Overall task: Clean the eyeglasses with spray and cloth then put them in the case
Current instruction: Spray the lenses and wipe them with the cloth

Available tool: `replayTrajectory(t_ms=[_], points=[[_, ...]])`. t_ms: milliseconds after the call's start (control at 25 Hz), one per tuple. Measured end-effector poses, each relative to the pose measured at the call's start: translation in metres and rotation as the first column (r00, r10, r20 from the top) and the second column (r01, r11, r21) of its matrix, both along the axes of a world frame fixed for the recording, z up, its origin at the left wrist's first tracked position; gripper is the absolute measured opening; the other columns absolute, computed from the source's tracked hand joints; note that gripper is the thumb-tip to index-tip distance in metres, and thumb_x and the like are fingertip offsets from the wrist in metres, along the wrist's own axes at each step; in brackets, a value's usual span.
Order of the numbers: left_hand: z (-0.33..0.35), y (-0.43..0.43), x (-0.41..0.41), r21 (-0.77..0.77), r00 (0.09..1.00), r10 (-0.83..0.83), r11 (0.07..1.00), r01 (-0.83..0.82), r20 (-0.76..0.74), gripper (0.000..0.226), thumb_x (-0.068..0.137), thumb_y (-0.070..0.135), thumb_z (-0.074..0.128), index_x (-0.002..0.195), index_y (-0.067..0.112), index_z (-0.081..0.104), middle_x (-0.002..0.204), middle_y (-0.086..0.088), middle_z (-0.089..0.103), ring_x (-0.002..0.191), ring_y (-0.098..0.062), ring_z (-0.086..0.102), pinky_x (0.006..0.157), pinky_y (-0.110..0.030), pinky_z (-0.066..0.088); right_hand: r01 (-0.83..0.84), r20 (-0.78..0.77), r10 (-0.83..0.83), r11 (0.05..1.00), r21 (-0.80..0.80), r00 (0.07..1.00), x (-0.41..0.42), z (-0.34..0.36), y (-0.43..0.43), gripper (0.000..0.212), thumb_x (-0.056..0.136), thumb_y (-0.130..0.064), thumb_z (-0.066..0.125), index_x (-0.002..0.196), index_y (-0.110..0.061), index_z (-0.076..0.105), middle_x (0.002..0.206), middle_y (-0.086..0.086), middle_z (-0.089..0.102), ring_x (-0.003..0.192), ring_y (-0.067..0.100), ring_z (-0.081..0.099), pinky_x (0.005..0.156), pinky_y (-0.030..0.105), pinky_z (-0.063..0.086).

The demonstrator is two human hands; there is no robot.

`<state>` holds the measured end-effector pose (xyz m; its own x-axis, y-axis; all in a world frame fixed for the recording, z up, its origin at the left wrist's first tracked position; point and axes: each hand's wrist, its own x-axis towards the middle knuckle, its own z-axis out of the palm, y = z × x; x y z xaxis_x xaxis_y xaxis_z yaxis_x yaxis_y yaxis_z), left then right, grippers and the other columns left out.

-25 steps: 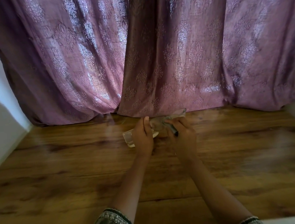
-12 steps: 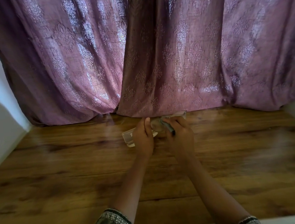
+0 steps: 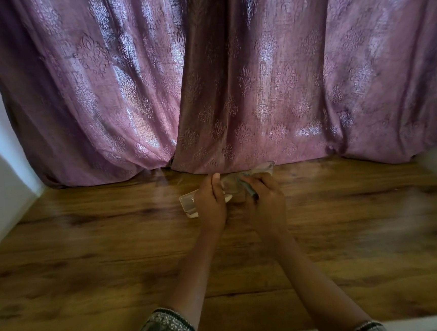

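One case (image 3: 188, 204) (half-hidden) behind left hand (image 3: 211, 201) | eyeglasses (image 3: 231, 186) in right hand (image 3: 268, 202) | curtain (image 3: 257, 82) beyond

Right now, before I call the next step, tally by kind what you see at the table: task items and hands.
eyeglasses: 1
case: 1
hands: 2, the left hand and the right hand, both holding the eyeglasses
Total: 4
No spray bottle shows; I cannot make out a cloth.
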<state>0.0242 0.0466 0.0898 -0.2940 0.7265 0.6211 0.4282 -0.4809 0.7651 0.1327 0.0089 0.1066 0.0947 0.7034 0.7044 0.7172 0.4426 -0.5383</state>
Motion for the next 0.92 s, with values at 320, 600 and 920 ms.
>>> replayTrajectory(t_ms=[320, 600, 920], points=[[0.001, 0.003, -0.006, -0.029, 1.0, -0.003, 1.0, 0.004, 0.029, 0.035, 0.094, 0.034, 0.032, 0.067, 0.015, 0.043, 0.053, 0.015, 0.039, 0.048, 0.001, 0.04, 0.05, -0.009, 0.029, -0.093, 0.075, 0.09, 0.995, 0.025, 0.993, -0.018, -0.015, -0.014, 0.037, 0.081, -0.015, 0.043, 0.11, -0.008, 0.065, 0.103, 0.012, 0.062, 0.094, 0.023, 0.06, 0.079, 0.037, 0.054], [0.003, 0.001, -0.004, -0.018, 1.0, 0.002, 1.0, -0.001, 0.018, 0.029, 0.095, 0.02, 0.036, 0.067, 0.015, 0.045, 0.053, 0.015, 0.04, 0.054, 0.005, 0.049, 0.051, -0.006, 0.031, -0.004, 0.05, 0.002, 1.0, 0.026, 0.999, -0.015, 0.006, 0.005, 0.04, 0.079, -0.017, 0.041, 0.109, -0.006, 0.066, 0.101, 0.013, 0.062, 0.093, 0.023, 0.058, 0.074, 0.036, 0.054], [-0.002, -0.001, -0.007, -0.01, 1.0, 0.025, 1.0, -0.025, 0.002, 0.038, 0.092, 0.036, 0.03, 0.068, 0.012, 0.048, 0.055, 0.016, 0.04, 0.051, 0.003, 0.044, 0.051, -0.01, 0.03, -0.042, 0.107, 0.039, 0.999, 0.027, 0.994, -0.003, -0.018, -0.011, 0.038, 0.077, -0.002, 0.054, 0.113, -0.007, 0.063, 0.106, 0.012, 0.061, 0.094, 0.023, 0.06, 0.074, 0.036, 0.055]])
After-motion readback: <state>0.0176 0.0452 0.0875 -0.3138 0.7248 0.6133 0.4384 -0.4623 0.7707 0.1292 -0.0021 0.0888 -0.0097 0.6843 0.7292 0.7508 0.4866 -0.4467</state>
